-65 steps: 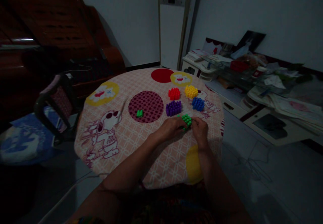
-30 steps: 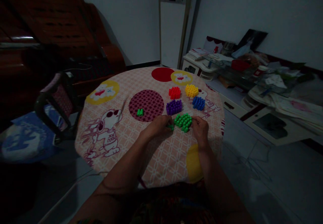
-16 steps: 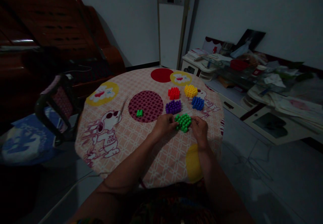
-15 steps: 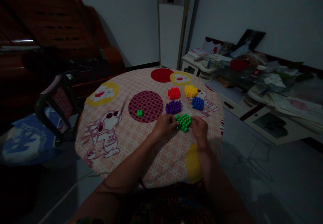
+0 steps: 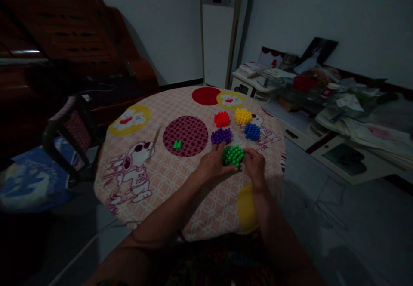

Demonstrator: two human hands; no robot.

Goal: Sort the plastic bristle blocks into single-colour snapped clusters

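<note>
A cluster of green knob-topped toy pegs [image 5: 234,154] stands on the table in front of me. My left hand [image 5: 211,164] lies along its left and near sides, fingers and thumb spread apart around that edge. At the right edge, my right hand [image 5: 254,162] has its fingers closed against the green pegs; its fingertips are partly hidden. Just beyond the green cluster sits a purple peg cluster [image 5: 221,136], with a blue cluster [image 5: 252,132] to its right. Red pegs [image 5: 221,119] and yellow pegs [image 5: 243,116] are grouped farther back. A few green pegs [image 5: 177,144] lie apart on the left.
A patterned cloth covers the round table [image 5: 180,182]. A chair [image 5: 69,135] stands at its left, with a wooden sofa [image 5: 80,36] behind. On the right, a low cabinet [image 5: 351,157] carries clutter. Cables [image 5: 322,204] lie on the floor.
My left hand's fingers have spread from a closer grip, and its thumb now reaches along the green cluster's near side. The right hand stays nearly in place.
</note>
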